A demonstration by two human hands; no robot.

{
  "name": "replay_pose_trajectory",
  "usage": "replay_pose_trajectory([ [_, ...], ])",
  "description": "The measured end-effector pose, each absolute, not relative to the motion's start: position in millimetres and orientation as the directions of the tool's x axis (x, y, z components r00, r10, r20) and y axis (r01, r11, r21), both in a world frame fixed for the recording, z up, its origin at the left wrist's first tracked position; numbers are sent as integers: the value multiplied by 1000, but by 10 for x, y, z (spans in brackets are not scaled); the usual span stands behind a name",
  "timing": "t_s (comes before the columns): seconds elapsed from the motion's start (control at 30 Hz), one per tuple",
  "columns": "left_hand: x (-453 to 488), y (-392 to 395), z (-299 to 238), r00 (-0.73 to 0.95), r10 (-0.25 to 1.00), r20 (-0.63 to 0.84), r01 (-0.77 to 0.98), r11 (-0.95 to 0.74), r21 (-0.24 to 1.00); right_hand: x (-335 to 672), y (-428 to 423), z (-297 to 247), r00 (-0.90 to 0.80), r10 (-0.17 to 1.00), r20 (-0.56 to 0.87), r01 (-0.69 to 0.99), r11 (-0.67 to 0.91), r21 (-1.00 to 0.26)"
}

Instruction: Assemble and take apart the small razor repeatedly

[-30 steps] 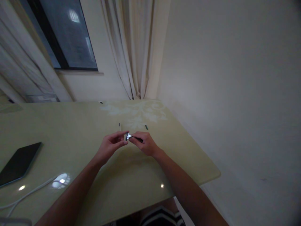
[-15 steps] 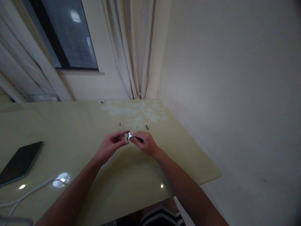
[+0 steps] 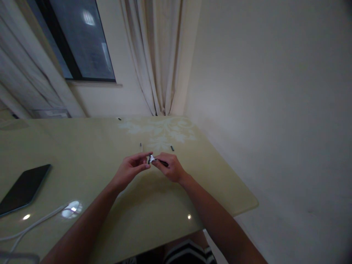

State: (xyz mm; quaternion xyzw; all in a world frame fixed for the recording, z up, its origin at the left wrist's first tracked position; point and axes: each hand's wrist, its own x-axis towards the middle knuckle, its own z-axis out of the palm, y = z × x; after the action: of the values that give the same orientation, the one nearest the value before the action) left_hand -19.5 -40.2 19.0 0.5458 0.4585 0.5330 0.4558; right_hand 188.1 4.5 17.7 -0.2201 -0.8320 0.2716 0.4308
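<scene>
A razor [image 3: 152, 159] with a silver neck and a dark handle is held just above the table. My right hand [image 3: 171, 168] is closed around its handle, which points right and slightly down. The thumb and a finger of my left hand [image 3: 131, 169] pinch the dark blade head at its two ends. Beyond my hands lies a small dark oblong piece [image 3: 172, 148], which looks like a blade cartridge. A thin white stick with a dark tip [image 3: 140, 145] shows behind my left fingers, its lower part hidden.
Both forearms reach over a glossy pale table [image 3: 220, 176]. On the left lie a black tablet [image 3: 24, 189] and a white cable [image 3: 35, 224]. Another small dark piece [image 3: 119, 119] rests near the far edge. A wall [image 3: 269, 110] borders the right side; curtains [image 3: 159, 55] hang behind.
Hardly anything differs. Both hands keep the same grip on the razor, and the view has shifted very slightly.
</scene>
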Motion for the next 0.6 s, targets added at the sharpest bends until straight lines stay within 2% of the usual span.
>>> replay_pose_trajectory([
  [0.33, -183, -416, 186, -9, 985, 173, 13, -173, 985, 1881, 49, 179, -540, 597, 593, 114, 750, -652],
  [0.6, -173, -410, 141, -38, 980, 198, 28, -197, 980, 1879, 48, 177, -560, 629, 540, 59, 680, -731],
])
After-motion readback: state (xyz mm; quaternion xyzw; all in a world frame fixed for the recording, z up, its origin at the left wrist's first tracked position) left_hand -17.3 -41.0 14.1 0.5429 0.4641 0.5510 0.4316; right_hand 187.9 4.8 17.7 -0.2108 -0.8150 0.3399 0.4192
